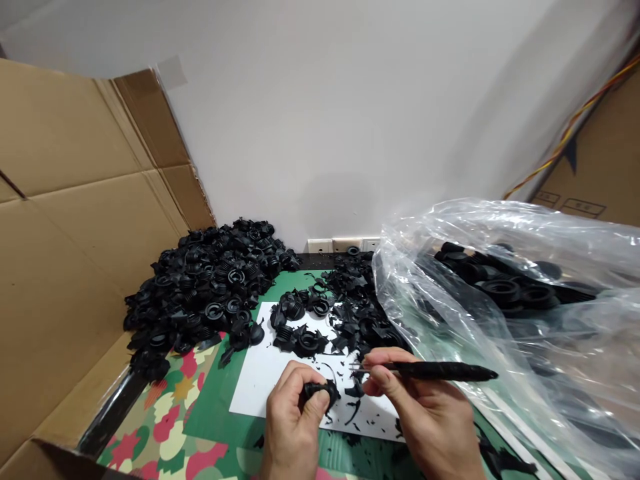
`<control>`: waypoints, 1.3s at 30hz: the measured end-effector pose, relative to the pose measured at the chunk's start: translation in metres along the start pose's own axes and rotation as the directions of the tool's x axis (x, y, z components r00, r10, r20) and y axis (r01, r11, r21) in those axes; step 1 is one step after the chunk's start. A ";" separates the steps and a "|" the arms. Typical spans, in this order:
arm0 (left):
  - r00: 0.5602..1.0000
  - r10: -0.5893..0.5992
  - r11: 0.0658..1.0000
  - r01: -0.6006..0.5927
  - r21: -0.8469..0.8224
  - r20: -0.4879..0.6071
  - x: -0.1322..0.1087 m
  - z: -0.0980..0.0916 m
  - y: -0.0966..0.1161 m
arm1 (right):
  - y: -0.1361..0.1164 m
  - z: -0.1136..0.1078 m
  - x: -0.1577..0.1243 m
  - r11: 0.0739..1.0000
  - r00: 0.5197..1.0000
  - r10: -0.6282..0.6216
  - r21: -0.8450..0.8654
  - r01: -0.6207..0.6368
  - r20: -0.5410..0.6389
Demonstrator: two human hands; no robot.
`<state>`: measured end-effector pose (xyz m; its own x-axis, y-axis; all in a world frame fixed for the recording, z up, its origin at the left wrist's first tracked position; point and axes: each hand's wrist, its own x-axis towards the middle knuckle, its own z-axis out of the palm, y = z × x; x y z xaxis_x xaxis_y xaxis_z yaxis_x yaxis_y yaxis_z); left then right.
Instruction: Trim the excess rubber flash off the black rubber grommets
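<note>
My left hand (295, 417) is closed around a small black rubber part (321, 393), ribbed and round like those in the pile, with the thumb pressed on it. A thin curled black strip stands up beside that part. In my right hand (425, 413) is a slim tool with a thick black handle (445, 371) and thin metal at its tip, which points left toward the rubber part but stays apart from it. Fingers hide some of the metal. Below both hands lies a white sheet (250, 383) scattered with black trimmings (353, 410).
A big heap of black rubber parts (200, 287) lies at the left, near a cardboard box (75, 220). More parts (307, 340) and scraps (357, 287) sit beyond my hands. At the right spreads a clear plastic bag (450, 327) holding black rings (503, 290). Sockets (345, 245) line the wall.
</note>
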<state>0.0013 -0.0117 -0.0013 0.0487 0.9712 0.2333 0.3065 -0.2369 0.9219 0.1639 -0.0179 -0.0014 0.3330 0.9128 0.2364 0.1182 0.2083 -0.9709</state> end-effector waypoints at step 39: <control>0.997 0.043 0.998 -0.039 -0.055 0.071 -0.004 0.007 -0.001 | 0.005 -0.015 0.004 0.971 0.981 -0.141 -0.212 0.110 -0.136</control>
<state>0.0074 -0.0154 -0.0053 0.1295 0.9596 0.2497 0.2517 -0.2753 0.9278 0.1799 -0.0191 -0.0045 0.4368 0.8181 0.3740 0.3501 0.2284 -0.9084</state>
